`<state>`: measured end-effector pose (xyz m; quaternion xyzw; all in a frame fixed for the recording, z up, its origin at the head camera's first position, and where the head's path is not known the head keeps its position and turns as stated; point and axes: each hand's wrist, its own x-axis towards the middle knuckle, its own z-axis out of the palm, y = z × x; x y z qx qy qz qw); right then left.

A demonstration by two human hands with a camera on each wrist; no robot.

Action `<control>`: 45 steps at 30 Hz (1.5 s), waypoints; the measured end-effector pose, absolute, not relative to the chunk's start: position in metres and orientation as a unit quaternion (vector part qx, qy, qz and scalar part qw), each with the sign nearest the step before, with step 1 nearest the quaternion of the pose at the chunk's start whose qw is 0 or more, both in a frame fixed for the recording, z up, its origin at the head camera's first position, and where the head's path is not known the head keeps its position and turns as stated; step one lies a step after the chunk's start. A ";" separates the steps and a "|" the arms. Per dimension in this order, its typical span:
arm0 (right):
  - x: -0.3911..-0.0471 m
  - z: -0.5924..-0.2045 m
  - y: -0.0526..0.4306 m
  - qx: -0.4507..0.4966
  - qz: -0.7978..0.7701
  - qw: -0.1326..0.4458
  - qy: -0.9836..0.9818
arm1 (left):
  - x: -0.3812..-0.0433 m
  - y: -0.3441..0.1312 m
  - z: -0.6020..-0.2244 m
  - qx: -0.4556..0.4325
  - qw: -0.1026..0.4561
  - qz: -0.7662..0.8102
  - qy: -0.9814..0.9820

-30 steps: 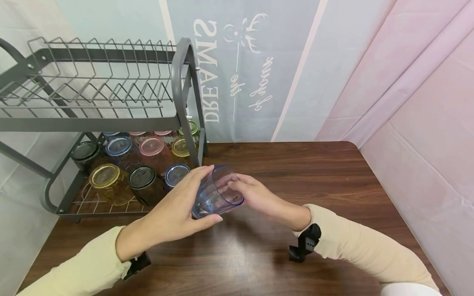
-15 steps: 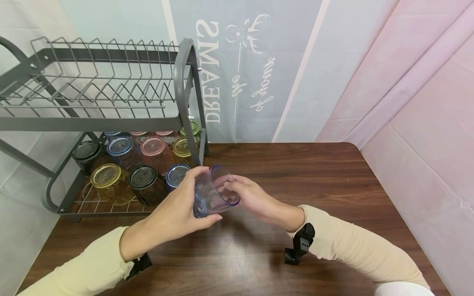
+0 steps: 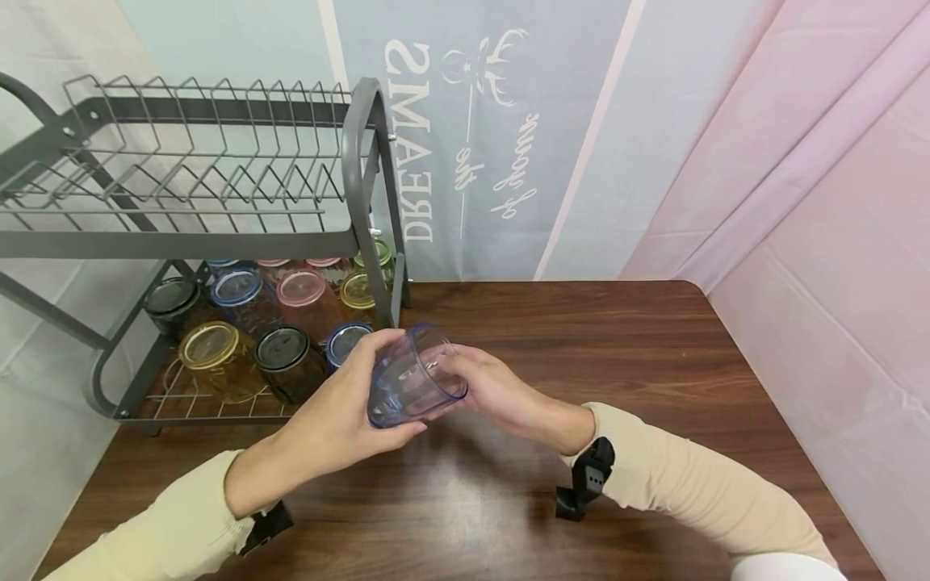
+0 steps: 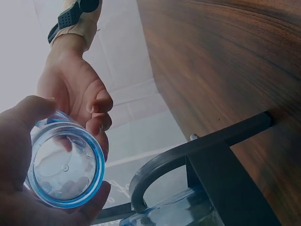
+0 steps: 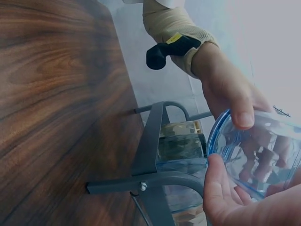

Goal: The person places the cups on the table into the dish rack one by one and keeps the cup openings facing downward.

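A clear blue tumbler (image 3: 407,383) is held tilted above the wooden table, its mouth turned to the right. My left hand (image 3: 337,411) grips it round the base end, thumb along the near side and fingers along the far side. At the mouth my right hand (image 3: 501,391) holds the wall, its thumb at the opening and its fingers behind the glass. In the left wrist view the round base of the tumbler (image 4: 66,165) faces the camera. The right wrist view shows fingers of both hands around the tumbler (image 5: 258,150).
A dark grey two-tier rack (image 3: 182,244) stands at the left, wire slots on top. Several coloured tumblers crowd its lower shelf, including a yellow tumbler (image 3: 218,363) and a black tumbler (image 3: 286,363). The wooden table (image 3: 581,347) extends right, with a printed curtain (image 3: 567,81) behind.
Both hands have shifted slightly left with the tumbler, the right hand more than the left. The grip of each hand looks much the same.
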<state>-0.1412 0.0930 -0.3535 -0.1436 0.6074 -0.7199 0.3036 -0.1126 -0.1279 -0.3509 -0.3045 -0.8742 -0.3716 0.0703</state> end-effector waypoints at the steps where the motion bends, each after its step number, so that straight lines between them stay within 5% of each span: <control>1: -0.142 -0.353 0.093 -0.151 -0.717 0.306 0.608 | -0.113 -0.129 -0.351 -0.306 0.073 -0.375 -0.872; 20: -0.167 -0.365 0.096 -0.117 -0.743 0.282 0.595 | -0.107 -0.163 -0.340 -0.293 0.112 -0.393 -0.864; 33: -0.173 -0.392 0.073 -0.151 -0.678 0.214 0.687 | -0.099 -0.193 -0.323 -0.279 0.174 -0.386 -0.862; 45: -0.168 -0.398 0.048 -0.131 -0.685 0.242 0.674 | -0.092 -0.208 -0.312 -0.222 0.188 -0.367 -0.884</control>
